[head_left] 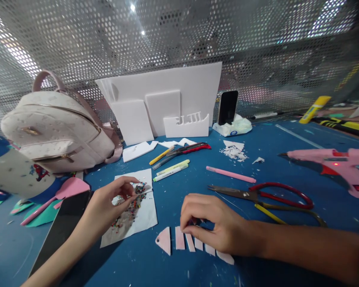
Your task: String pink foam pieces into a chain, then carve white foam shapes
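Note:
My left hand (115, 203) hovers over a white sheet of paper (148, 217), its thumb and fingers drawn together near a scatter of small multicoloured beads (134, 209). Anything between those fingertips is too small to name. Curled into a pinch, my right hand (212, 223) is just above a row of pale pink cut pieces, and what it grips is hidden. At the row's left end is a rounded triangular piece (164, 240) with a small hole. Beside it lie a rectangular piece (180, 238) and several narrower strips, partly covered by my right hand.
Scissors (248, 194), a pink pen (231, 174), highlighters (172, 169) and a cutter (194, 148) lie on the blue table. A pink glue gun (332, 159) is at right. White foam boards (194, 87), a propped phone (227, 107) and a backpack (60, 127) stand behind.

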The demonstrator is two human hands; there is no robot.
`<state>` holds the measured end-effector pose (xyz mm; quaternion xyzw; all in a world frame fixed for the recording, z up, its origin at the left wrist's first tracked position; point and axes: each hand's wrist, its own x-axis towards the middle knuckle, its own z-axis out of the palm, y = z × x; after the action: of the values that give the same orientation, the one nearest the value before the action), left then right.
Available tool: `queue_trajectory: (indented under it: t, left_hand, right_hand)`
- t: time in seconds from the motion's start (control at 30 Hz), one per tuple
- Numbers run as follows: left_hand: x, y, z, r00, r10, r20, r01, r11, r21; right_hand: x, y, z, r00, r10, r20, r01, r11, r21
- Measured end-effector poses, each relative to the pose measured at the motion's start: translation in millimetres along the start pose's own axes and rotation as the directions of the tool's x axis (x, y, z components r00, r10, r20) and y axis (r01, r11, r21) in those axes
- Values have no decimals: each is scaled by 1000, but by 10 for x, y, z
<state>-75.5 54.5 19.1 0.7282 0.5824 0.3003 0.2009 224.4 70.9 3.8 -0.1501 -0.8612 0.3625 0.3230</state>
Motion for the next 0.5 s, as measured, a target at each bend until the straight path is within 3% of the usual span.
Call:
queue_trajectory:
  t: [0.17, 0.3, 0.5]
  left_hand:
    - [-19, 48, 10, 999, -10, -50, 7, 998, -65]
    - [-138, 211, 223, 998, 0, -62, -13, 976, -216]
    - [-393, 492, 586, 970, 236, -60, -243, 946, -213]
  right_hand:
    - [-4, 10, 4, 1000, -9, -11, 9, 1000, -1]
    - [-1, -1, -3, 1000, 5, -20, -5, 1000, -5]
    - [-9, -13, -3, 998, -16, -65, 13, 999, -39]
